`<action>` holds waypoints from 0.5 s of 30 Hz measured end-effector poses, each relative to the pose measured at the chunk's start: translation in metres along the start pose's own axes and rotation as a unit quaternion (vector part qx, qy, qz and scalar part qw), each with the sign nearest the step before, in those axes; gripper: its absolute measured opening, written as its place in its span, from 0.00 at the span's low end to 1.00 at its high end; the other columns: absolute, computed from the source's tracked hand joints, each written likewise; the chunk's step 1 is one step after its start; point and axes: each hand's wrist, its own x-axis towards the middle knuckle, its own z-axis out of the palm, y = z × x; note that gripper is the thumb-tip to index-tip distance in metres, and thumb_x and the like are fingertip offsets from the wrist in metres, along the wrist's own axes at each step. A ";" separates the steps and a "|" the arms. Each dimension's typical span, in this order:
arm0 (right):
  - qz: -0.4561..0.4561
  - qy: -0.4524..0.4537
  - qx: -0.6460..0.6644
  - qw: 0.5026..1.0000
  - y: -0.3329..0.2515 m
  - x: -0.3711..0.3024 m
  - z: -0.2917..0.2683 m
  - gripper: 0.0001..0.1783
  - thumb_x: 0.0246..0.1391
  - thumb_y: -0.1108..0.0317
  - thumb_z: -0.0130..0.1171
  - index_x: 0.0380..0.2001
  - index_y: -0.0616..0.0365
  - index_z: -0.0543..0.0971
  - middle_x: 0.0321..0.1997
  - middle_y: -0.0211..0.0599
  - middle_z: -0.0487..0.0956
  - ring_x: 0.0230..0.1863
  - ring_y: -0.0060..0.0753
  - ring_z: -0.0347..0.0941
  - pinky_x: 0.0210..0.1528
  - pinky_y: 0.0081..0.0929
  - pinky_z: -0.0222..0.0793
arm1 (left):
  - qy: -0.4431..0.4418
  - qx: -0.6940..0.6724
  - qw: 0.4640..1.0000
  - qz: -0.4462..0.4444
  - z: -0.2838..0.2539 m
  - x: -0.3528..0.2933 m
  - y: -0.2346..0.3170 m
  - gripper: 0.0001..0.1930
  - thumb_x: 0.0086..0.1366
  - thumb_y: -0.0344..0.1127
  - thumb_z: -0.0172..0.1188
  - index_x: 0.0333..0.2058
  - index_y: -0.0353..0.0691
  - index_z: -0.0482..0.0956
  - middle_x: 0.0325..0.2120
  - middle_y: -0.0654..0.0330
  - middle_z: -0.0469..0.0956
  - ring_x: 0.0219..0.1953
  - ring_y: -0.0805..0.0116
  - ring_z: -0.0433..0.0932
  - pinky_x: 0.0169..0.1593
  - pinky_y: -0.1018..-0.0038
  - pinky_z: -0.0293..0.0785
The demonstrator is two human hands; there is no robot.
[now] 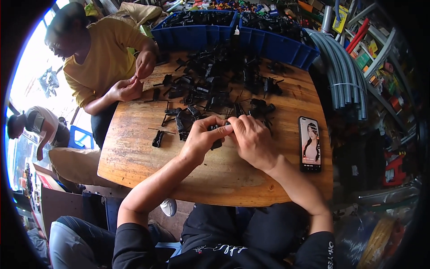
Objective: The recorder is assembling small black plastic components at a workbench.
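Both my hands meet over the near middle of the wooden table (215, 179). Between them is a small black plastic part (216, 144), mostly covered by my fingers. My left hand (204, 136) grips it with the thumb stretched across toward the right. The fingers of my right hand (251, 140) are bent and pinched together at its upper end; what they pinch there is hidden. Just beyond lies a heap of similar black plastic parts (210, 83) with thin wires or pins. One loose black part (157, 138) rests left of my left hand.
A phone (310, 144) with a lit screen lies at the table's right. Blue bins (277, 44) full of black parts line the far edge. A co-worker in a yellow top (105, 49) sits at the left, hands together. Grey corrugated hoses (342, 74) stand beyond the right edge.
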 end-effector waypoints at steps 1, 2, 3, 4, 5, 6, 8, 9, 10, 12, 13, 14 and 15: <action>0.002 -0.001 -0.002 1.000 -0.001 0.000 0.002 0.16 0.44 0.75 0.57 0.38 0.64 0.69 0.28 0.40 0.70 0.30 0.38 0.70 0.31 0.32 0.68 | 0.007 0.036 0.999 0.023 0.000 -0.002 0.003 0.08 0.57 0.36 0.61 0.29 0.37 0.75 0.20 0.67 0.72 0.23 0.82 0.68 0.29 0.85 0.62; 0.007 0.003 0.014 1.000 -0.002 -0.001 0.004 0.15 0.44 0.75 0.57 0.38 0.64 0.69 0.28 0.40 0.70 0.30 0.39 0.71 0.30 0.32 0.68 | 0.010 0.044 0.999 0.017 0.000 -0.004 0.006 0.08 0.57 0.36 0.60 0.29 0.37 0.75 0.20 0.67 0.72 0.24 0.82 0.67 0.30 0.85 0.63; 0.012 0.007 0.030 0.999 -0.002 -0.001 0.005 0.14 0.45 0.75 0.57 0.37 0.65 0.69 0.28 0.41 0.70 0.29 0.39 0.71 0.30 0.32 0.68 | 0.008 0.042 0.999 0.016 0.001 -0.003 0.006 0.08 0.57 0.36 0.60 0.29 0.37 0.75 0.20 0.67 0.72 0.24 0.82 0.67 0.30 0.85 0.63; 0.007 0.014 0.021 1.000 -0.002 -0.001 0.006 0.13 0.45 0.76 0.56 0.36 0.65 0.68 0.27 0.42 0.70 0.29 0.40 0.72 0.29 0.31 0.69 | 0.009 0.056 0.998 0.024 0.000 -0.004 0.006 0.08 0.57 0.36 0.60 0.29 0.37 0.74 0.21 0.67 0.72 0.25 0.82 0.67 0.31 0.84 0.63; 0.007 0.014 0.021 1.000 -0.003 -0.002 0.006 0.13 0.45 0.76 0.56 0.36 0.65 0.68 0.27 0.42 0.70 0.29 0.40 0.72 0.29 0.31 0.69 | 0.011 0.069 0.997 0.032 0.001 -0.004 0.006 0.08 0.57 0.36 0.60 0.29 0.37 0.74 0.22 0.67 0.72 0.26 0.82 0.68 0.32 0.84 0.63; 0.014 0.007 0.022 1.000 -0.003 -0.002 0.005 0.13 0.45 0.76 0.56 0.36 0.65 0.68 0.28 0.42 0.70 0.29 0.40 0.72 0.29 0.31 0.69 | 0.011 0.069 0.997 0.032 0.001 -0.003 0.005 0.08 0.57 0.36 0.60 0.29 0.37 0.74 0.22 0.67 0.72 0.26 0.82 0.68 0.32 0.84 0.63; 0.021 0.000 0.022 1.000 -0.003 -0.003 0.005 0.14 0.45 0.76 0.57 0.36 0.65 0.68 0.28 0.43 0.71 0.29 0.40 0.72 0.29 0.31 0.70 | 0.009 0.063 0.998 0.028 0.001 0.000 0.001 0.08 0.57 0.35 0.60 0.29 0.37 0.74 0.23 0.68 0.72 0.27 0.82 0.68 0.34 0.84 0.64; 0.037 -0.007 0.040 0.999 -0.002 -0.004 0.005 0.14 0.45 0.76 0.57 0.37 0.65 0.68 0.30 0.43 0.71 0.31 0.41 0.72 0.31 0.31 0.70 | 0.009 0.063 0.998 0.028 0.002 0.000 0.001 0.08 0.57 0.35 0.60 0.29 0.37 0.74 0.23 0.68 0.72 0.27 0.82 0.68 0.34 0.84 0.64; 0.052 -0.014 0.058 0.997 -0.004 -0.001 0.004 0.15 0.44 0.75 0.58 0.37 0.64 0.69 0.32 0.43 0.72 0.33 0.42 0.73 0.33 0.31 0.70 | 0.011 0.064 0.998 0.024 0.001 0.000 0.002 0.07 0.58 0.35 0.59 0.29 0.38 0.73 0.27 0.66 0.73 0.28 0.82 0.68 0.34 0.84 0.64; 0.048 -0.042 0.118 0.991 0.003 0.006 -0.013 0.16 0.45 0.74 0.59 0.39 0.64 0.69 0.34 0.43 0.72 0.36 0.43 0.72 0.37 0.32 0.69 | 0.014 0.066 0.998 0.021 0.002 0.002 0.000 0.06 0.58 0.34 0.58 0.28 0.38 0.73 0.30 0.64 0.75 0.28 0.82 0.68 0.35 0.84 0.64; 0.042 -0.072 0.179 0.980 0.008 0.009 -0.024 0.17 0.45 0.73 0.59 0.40 0.63 0.69 0.37 0.43 0.72 0.39 0.43 0.72 0.40 0.33 0.69 | 0.012 -0.001 0.998 0.059 0.002 0.006 -0.003 0.06 0.59 0.33 0.57 0.26 0.39 0.72 0.35 0.61 0.75 0.28 0.81 0.69 0.34 0.84 0.65; 0.080 -0.103 0.122 0.984 0.016 0.006 -0.035 0.18 0.46 0.72 0.59 0.42 0.62 0.70 0.38 0.43 0.72 0.42 0.44 0.71 0.43 0.34 0.67 | 0.010 -0.070 0.993 0.095 0.004 0.008 -0.005 0.07 0.59 0.32 0.57 0.24 0.39 0.71 0.40 0.58 0.75 0.28 0.80 0.69 0.34 0.84 0.65; 0.117 -0.135 0.064 0.982 0.026 0.002 -0.043 0.19 0.46 0.71 0.60 0.43 0.61 0.70 0.40 0.43 0.71 0.44 0.44 0.70 0.46 0.35 0.66 | -0.013 -0.127 0.990 0.054 -0.006 0.009 0.001 0.08 0.59 0.31 0.56 0.23 0.41 0.68 0.46 0.55 0.73 0.31 0.77 0.74 0.32 0.82 0.67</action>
